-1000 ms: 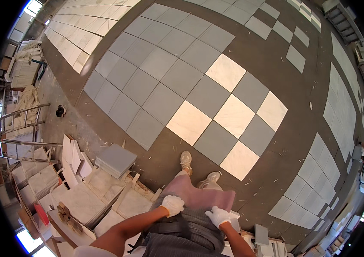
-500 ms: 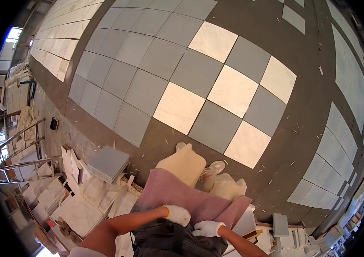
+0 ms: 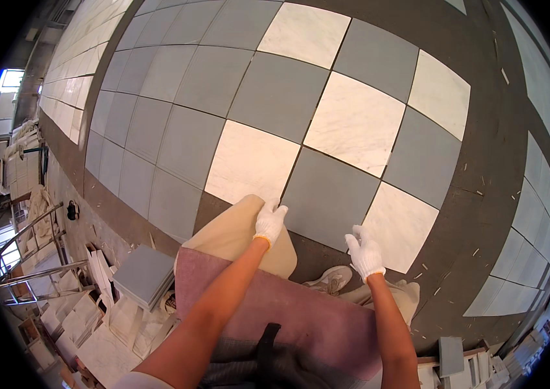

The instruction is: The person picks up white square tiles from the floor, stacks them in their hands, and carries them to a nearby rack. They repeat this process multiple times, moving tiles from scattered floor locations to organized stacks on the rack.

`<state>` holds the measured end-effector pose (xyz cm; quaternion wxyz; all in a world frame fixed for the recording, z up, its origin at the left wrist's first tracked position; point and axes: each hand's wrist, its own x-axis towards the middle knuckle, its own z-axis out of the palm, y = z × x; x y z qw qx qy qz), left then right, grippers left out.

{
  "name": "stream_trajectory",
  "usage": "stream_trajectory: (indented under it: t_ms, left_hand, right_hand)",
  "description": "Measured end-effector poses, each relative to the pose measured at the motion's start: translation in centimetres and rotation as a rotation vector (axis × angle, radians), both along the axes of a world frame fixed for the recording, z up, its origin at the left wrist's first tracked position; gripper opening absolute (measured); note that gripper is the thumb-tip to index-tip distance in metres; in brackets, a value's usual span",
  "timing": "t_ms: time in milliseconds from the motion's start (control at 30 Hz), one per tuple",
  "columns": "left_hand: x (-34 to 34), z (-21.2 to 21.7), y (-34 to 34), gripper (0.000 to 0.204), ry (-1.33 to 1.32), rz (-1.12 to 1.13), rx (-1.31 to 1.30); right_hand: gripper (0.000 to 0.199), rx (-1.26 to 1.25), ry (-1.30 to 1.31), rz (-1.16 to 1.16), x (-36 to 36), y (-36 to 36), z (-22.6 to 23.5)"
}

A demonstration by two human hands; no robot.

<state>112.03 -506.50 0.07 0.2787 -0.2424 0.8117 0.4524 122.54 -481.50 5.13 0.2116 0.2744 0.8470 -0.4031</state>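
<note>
Left hand [image 3: 269,221] gloved in white, fingers spread flat, grip wide, holding nothing, resting at the near corner of a white marble tile [image 3: 252,162]. Right hand [image 3: 365,251] also gloved, grip wide and empty, over the edge of a grey tile [image 3: 329,194]. Beyond, a checkered floor [image 3: 178,78] of grey and white squares bordered in dark stone. At left, a loose grey slab [image 3: 143,274] among stacked tile offcuts [image 3: 80,318] beside a metal railing [image 3: 29,246].
</note>
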Motion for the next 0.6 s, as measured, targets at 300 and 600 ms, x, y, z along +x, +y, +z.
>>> stream_trajectory:
  t_ms: [300, 600]
  left_hand:
    - [0.1, -21.8, -7.5, 0.073, -0.069, 0.506, -0.189]
    - [0.8, -28.9, -11.9, 0.085, -0.095, 0.65, -0.262]
  right_hand:
    - [0.075, 0.291, -0.257, -0.092, 1.6, -0.9, -16.4]
    - [0.109, 0.433, -0.411, -0.185, 0.2, -5.1, -20.8]
